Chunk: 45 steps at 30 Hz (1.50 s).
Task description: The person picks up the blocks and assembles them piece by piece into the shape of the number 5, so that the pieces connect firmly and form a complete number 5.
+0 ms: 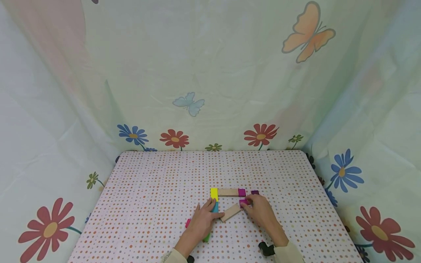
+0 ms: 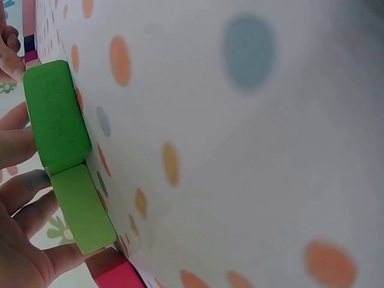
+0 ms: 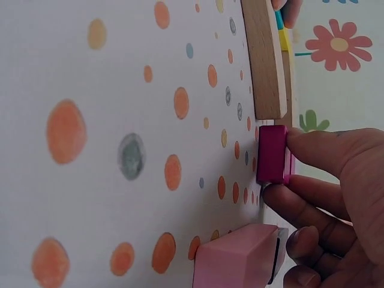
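Note:
In the head view my right hand [image 1: 263, 212] pinches a small magenta block [image 3: 273, 153] between thumb and finger, just off the end of a slanted wooden block [image 1: 231, 213]. My left hand [image 1: 201, 221] lies with spread fingers by a blue block [image 1: 215, 207] and a yellow block [image 1: 214, 193]; its thumb reaches to the slanted block's near end. A straight wooden block [image 1: 228, 192] runs from the yellow one to another magenta block [image 1: 242, 192]. Beside the left fingers, the left wrist view shows a dark green block [image 2: 57, 117] and a light green block [image 2: 84, 207].
A red-pink block [image 2: 117, 275] adjoins the light green one. Close to the right fingers lie a pale pink block [image 3: 234, 258] and a dark purple block [image 1: 254, 192]. The dotted tabletop [image 1: 148, 182] meets flower-printed curtains [image 1: 210, 73] at the back and sides.

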{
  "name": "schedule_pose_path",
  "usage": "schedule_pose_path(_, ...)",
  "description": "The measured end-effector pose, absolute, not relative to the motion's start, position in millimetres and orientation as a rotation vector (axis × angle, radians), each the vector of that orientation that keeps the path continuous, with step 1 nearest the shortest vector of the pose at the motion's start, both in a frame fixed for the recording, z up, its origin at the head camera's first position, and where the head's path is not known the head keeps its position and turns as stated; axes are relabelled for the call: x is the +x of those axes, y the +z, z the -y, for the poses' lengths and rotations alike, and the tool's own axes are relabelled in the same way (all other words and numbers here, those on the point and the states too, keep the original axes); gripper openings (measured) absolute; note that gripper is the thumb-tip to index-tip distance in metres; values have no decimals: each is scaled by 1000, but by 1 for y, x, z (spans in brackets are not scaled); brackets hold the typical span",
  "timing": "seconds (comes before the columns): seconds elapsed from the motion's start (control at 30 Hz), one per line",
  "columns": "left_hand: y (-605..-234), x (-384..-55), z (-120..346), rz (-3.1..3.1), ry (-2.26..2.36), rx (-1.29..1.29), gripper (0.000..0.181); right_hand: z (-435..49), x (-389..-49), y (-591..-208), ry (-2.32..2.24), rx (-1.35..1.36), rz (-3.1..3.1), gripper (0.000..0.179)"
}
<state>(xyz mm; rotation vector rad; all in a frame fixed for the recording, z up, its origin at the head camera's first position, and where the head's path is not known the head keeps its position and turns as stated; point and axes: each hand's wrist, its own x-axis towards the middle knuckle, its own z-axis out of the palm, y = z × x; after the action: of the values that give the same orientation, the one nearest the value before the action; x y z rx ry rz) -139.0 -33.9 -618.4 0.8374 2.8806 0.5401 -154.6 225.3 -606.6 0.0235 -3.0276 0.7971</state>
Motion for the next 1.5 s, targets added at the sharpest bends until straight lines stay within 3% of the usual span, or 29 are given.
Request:
schedule_pose_path(1.1, -617, -137, 34, -2877, 558, 825, 41, -226, -153, -606, 771, -18, 2996, 24)
schedule_pose_path(1.5, -619, -139, 34, -2872, 574, 827, 38, -242, -154, -604, 809, -19, 2890, 29)
